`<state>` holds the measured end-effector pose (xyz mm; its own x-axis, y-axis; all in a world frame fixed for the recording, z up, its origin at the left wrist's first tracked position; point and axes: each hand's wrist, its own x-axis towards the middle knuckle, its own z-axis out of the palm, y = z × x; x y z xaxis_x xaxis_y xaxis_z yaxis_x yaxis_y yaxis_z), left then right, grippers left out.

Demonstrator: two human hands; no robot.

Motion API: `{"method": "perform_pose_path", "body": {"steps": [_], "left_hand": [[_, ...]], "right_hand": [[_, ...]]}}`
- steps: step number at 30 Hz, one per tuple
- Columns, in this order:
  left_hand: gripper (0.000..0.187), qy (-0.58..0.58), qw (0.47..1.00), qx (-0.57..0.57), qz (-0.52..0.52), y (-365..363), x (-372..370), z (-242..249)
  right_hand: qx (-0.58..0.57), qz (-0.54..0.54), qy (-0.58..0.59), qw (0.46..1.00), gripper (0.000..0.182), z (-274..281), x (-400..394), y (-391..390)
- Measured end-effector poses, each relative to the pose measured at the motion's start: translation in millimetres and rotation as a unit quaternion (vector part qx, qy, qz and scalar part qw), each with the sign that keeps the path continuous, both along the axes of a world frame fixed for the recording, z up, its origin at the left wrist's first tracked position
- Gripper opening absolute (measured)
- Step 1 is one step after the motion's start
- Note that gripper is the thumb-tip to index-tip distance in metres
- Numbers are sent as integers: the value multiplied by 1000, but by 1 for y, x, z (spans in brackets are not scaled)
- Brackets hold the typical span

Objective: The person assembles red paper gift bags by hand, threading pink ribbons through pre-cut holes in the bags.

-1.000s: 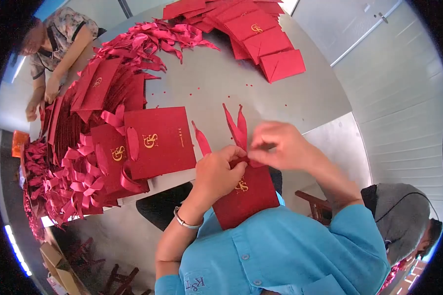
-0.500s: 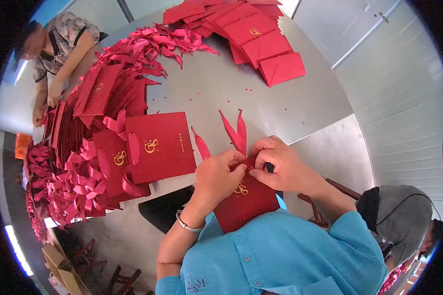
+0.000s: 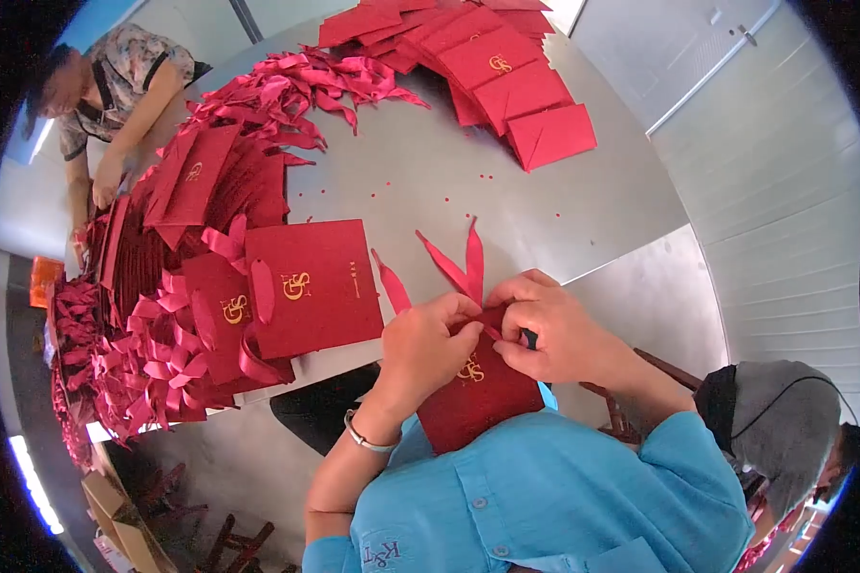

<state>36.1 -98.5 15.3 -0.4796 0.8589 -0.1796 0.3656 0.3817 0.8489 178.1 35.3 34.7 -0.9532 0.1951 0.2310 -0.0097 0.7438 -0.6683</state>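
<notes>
Against the blue shirt stands a red paper bag with a gold logo, its top edge between my two hands. My left hand pinches the bag's top edge and ribbon from the left. On the right, my right hand has its fingertips closed on a short piece of the ribbon at the same edge. Pink ribbon ends stick up beyond my fingers, and another ribbon tip rises by my left hand. Left of my hands lies a finished-looking red bag with a ribbon handle.
Stacked red bags with ribbons cover the left of the grey table. More red bags lie at the far side. A person works at the upper left; another person in grey is at the right.
The upright ribbon ends have shifted and spread apart. My right hand's fingers have moved slightly right and down, and a bit of ribbon now shows between my hands.
</notes>
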Motion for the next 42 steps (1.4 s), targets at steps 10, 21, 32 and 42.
{"method": "perform_pose_path", "body": {"steps": [10, 21, 32, 42], "left_hand": [[19, 17, 1000, -18, -1, 0, -1, 6], [19, 43, 999, -14, -4, 1, 1, 7], [17, 19, 1000, -9, -5, -1, -1, 3], [16, 5, 1000, 6, 0, -3, -3, 5]], "right_hand": [[-6, -4, 5, 1000, 17, -6, -3, -6], [52, -174, 9, 983, 21, -24, -74, 22], [35, -315, -40, 948, 23, -34, -71, 25], [64, -323, -19, 944, 25, -39, -71, 23]]}}
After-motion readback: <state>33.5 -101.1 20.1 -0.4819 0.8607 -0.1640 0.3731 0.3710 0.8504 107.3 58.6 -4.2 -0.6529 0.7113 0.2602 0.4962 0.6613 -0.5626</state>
